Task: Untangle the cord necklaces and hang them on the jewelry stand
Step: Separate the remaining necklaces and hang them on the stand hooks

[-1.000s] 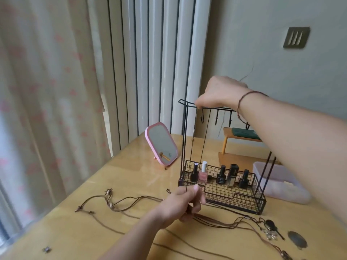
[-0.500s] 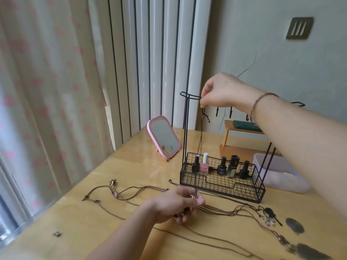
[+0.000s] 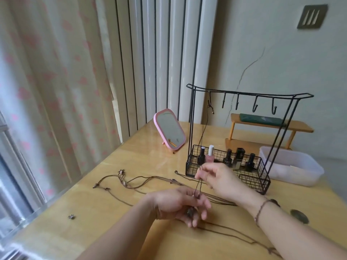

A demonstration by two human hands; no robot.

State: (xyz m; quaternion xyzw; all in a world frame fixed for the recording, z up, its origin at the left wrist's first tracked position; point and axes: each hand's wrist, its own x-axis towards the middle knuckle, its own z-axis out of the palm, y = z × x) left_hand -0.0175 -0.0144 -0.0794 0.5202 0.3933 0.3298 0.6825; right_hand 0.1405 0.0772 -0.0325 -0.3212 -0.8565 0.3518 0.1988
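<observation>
A black wire jewelry stand rises on the wooden table, with a row of hooks under its top bar and a basket base. One thin brown cord necklace hangs from the leftmost hook and runs down to my hands. My right hand pinches this cord in front of the basket. Just below it, my left hand grips the cord's lower end, with a dark pendant at its fingers. More brown cord necklaces lie tangled on the table to the left and under my hands.
Several nail polish bottles stand in the stand's basket. A pink mirror leans behind at left, a white plastic box sits at right, a small wooden shelf behind. A loose charm and a dark oval pendant lie on the table.
My right hand has left the top hook, where the cord now hangs, and come down to pinch the cord near my left hand. The camera has tilted down a little.
</observation>
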